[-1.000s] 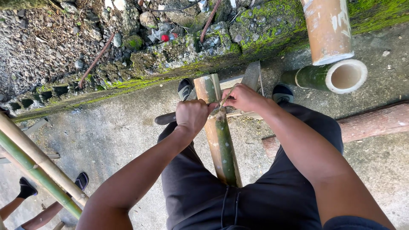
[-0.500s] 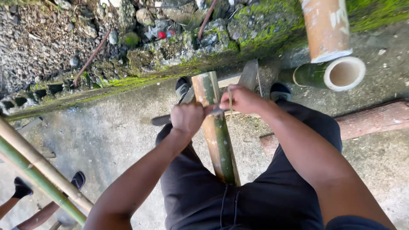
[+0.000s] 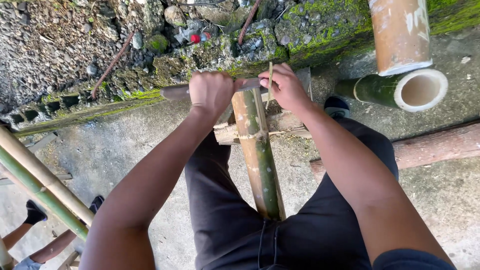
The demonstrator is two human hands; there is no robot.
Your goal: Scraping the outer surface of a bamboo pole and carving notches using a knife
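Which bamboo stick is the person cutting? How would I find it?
Find the person's dark trousers. One upright bamboo pole stands between the knees, both hands at its top. Unlike the hollow cut pieces lying to the right, a blade crosses its top end.

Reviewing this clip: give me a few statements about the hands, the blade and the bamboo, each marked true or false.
1. The left hand grips a blade laid across the top of the bamboo pole. True.
2. The right hand rests on the hollow bamboo tube. False: it pinches a thin bamboo strip at the pole's top.
3. The pole stands between the person's legs. True.
4. The wall is bare and dry. False: moss covers it.
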